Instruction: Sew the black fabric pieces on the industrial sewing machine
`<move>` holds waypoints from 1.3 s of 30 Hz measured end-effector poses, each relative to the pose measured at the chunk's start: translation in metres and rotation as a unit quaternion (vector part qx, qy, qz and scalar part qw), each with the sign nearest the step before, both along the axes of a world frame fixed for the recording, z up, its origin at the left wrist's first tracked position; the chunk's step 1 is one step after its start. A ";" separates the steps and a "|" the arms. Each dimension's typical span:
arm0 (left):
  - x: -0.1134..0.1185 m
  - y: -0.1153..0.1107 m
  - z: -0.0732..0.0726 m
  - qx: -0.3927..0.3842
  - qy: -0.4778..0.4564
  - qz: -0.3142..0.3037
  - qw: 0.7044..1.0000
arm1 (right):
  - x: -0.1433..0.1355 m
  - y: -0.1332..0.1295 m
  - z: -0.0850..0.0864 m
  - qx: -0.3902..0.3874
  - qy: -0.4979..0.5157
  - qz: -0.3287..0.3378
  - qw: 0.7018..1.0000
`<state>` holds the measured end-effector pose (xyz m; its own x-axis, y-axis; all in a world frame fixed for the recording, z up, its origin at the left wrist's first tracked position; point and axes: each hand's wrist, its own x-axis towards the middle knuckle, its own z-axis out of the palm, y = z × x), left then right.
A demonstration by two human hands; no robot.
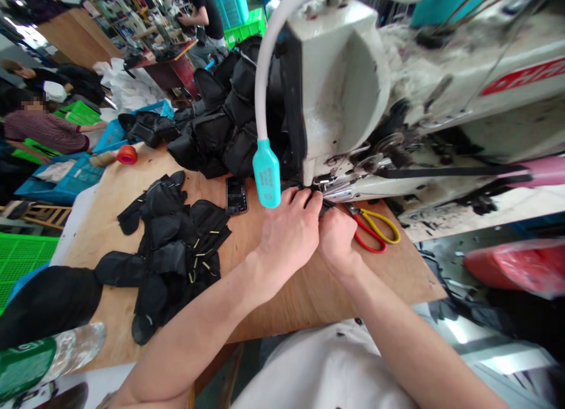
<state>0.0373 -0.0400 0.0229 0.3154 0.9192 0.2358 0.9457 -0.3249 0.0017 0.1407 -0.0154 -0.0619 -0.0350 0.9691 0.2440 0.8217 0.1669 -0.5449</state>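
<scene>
Both hands together at the sewing machine [339,73], on a black fabric piece [325,207] by the needle area.
Left hand [291,225] lies palm down, fingers bent over the piece; right hand [338,237] sits just beside it, curled like a fist; can't tell whether either pinches the fabric, fingertips mostly hidden. Piece is mostly covered, towards the right edge of the wooden worktop [379,285]. Red-and-yellow-handled scissors [374,212] lie near that right edge, just beside right hand. Teal-tipped lamp [267,176] hangs by left hand, dark phone [239,197] left of it. Loose black pieces [165,244] spread towards the left edge, black pouches [207,135] heaped along the far edge, red spool [127,155] near the far left corner.
</scene>
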 end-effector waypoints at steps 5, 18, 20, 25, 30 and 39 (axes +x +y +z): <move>-0.003 -0.005 -0.009 0.051 0.018 -0.039 0.998 | -0.002 -0.012 -0.008 0.074 0.094 -0.032 0.992; -0.009 0.003 -0.019 0.044 0.075 -0.044 0.995 | 0.016 -0.020 0.013 0.027 -0.001 0.073 0.997; -0.007 0.007 -0.019 0.042 0.077 -0.030 0.996 | 0.017 -0.022 0.017 0.035 -0.025 0.075 0.996; -0.008 0.012 -0.021 0.044 0.079 -0.022 0.996 | 0.009 -0.027 0.015 0.079 -0.016 0.023 0.997; -0.011 0.009 -0.017 0.053 0.079 -0.048 0.994 | 0.000 -0.027 -0.002 0.075 0.145 -0.047 0.985; -0.018 0.005 -0.013 0.064 0.104 -0.201 0.972 | 0.017 -0.019 -0.004 -0.050 0.345 0.003 0.937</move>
<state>0.0192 -0.0354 0.0097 0.6958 0.6794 0.2331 0.7181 -0.6525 -0.2418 0.1579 -0.0347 -0.0661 0.0925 0.9886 0.1187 0.2673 0.0901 -0.9594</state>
